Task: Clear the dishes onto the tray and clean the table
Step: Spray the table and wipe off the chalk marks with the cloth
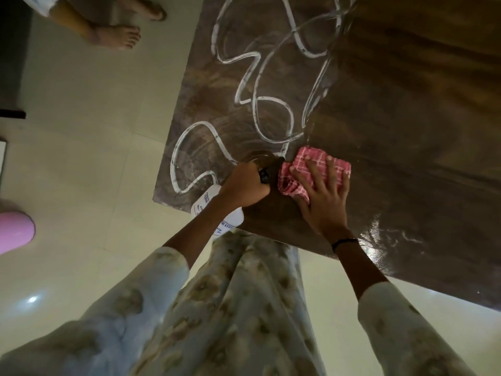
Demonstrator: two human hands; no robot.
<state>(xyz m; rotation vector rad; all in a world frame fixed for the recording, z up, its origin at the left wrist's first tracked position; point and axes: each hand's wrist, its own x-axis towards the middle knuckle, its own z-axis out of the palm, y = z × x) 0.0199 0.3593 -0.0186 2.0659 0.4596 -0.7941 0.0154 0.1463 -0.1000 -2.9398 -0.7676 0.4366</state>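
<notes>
A dark wooden table (406,118) carries looping white lines of cleaning foam (260,104) over its left half. My left hand (244,185) grips a white spray bottle (217,210) with a black nozzle, held at the table's near-left corner and tilted toward the surface. My right hand (322,194) presses flat on a folded red-and-white checked cloth (320,164) lying on the table just right of the bottle's nozzle. The right half of the table looks wiped and shiny. No dishes or tray are in view.
Pale tiled floor (95,131) surrounds the table. Another person's bare feet (122,33) stand at the top left near the table's far corner. A pink rounded object (13,232) sits at the left edge. Dark furniture (10,55) lines the far left.
</notes>
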